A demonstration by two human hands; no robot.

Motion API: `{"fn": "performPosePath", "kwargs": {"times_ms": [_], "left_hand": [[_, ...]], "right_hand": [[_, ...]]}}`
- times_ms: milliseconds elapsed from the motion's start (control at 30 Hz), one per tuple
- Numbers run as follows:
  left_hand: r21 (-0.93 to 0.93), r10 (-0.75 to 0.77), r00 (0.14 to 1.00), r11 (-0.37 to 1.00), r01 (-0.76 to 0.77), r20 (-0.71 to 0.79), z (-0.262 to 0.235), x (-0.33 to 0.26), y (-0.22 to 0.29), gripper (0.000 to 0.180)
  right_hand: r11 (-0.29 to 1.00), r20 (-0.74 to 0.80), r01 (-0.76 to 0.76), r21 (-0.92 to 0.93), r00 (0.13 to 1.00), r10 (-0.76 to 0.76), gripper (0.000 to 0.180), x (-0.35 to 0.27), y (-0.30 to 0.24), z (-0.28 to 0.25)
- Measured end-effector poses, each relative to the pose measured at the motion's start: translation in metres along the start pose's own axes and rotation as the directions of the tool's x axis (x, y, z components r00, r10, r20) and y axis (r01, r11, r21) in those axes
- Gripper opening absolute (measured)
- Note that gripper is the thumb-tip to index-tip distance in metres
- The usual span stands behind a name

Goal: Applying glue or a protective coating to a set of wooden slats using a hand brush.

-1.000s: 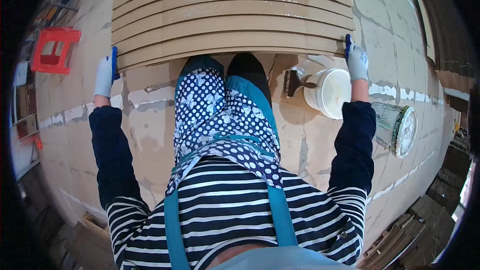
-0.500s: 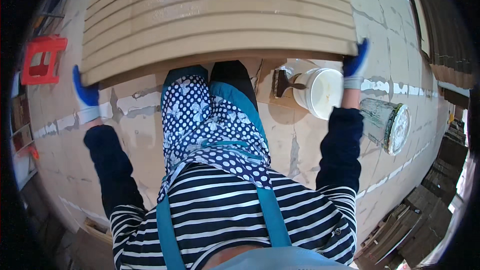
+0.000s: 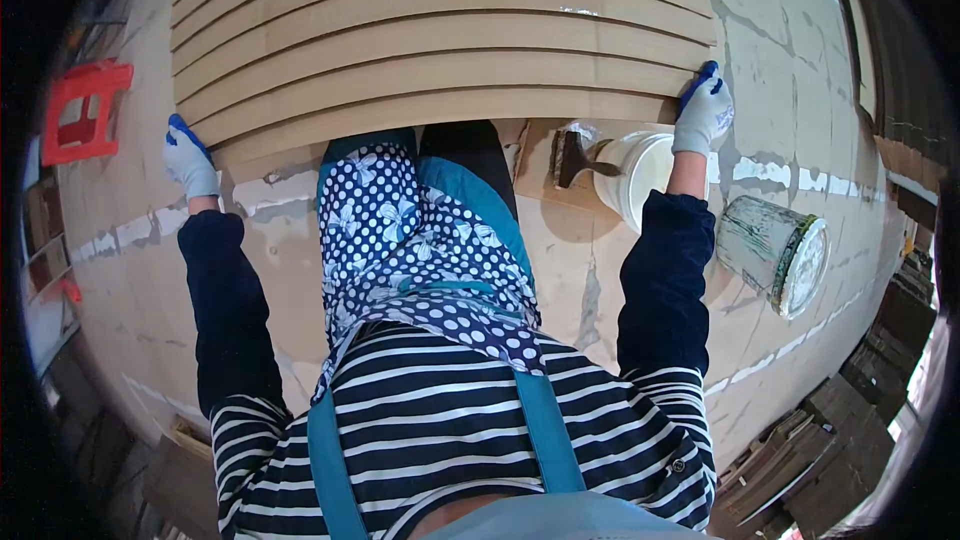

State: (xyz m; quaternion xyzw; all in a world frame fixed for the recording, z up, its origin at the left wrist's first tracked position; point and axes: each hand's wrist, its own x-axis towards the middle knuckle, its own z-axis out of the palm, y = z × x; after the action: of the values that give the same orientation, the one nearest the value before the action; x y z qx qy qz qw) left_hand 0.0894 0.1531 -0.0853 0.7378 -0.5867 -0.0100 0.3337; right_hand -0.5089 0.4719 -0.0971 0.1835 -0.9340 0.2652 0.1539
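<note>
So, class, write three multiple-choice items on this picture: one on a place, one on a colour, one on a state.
1. Where is the white bucket?
A. beside the right hand
B. beside the left hand
C. on the red stool

2. What colour is the stool?
A. green
B. red
C. white

3. How does the paint can lie?
A. upright
B. hanging
C. on its side

Answers: 1 A, the bucket sits just below the right hand; 2 B, it is plainly red at far left; 3 C, its round end faces sideways.
</note>
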Motion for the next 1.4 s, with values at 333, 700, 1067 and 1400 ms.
{"fn": "performPosePath", "kwargs": {"times_ms": [333,700,1067,1400], "left_hand": [[0.01,0.055,0.998,0.998,-0.055,-0.013,-0.005,-0.014,0.009,0.044],[0.008,0.131,0.99,0.991,-0.131,-0.056,0.011,0.005,-0.025,0.047],[0.034,0.34,0.92,0.935,-0.353,0.197,-0.06,0.014,-0.033,0.051],[-0.079,-0.094,0.688,0.973,0.216,0.72,-0.119,0.025,0.027,0.041]], "right_hand": [[0.993,0.049,-0.095,-0.067,0.994,0.098,0.041,-0.004,-0.016,-0.015],[0.986,0.168,-0.015,-0.165,0.985,0.043,0.048,0.005,-0.019,-0.012],[0.999,0.337,-0.051,0.012,0.941,0.044,0.06,0.026,0.025,-0.048],[0.991,0.567,-0.029,-0.129,0.818,0.097,0.055,0.012,-0.031,-0.107]]}}
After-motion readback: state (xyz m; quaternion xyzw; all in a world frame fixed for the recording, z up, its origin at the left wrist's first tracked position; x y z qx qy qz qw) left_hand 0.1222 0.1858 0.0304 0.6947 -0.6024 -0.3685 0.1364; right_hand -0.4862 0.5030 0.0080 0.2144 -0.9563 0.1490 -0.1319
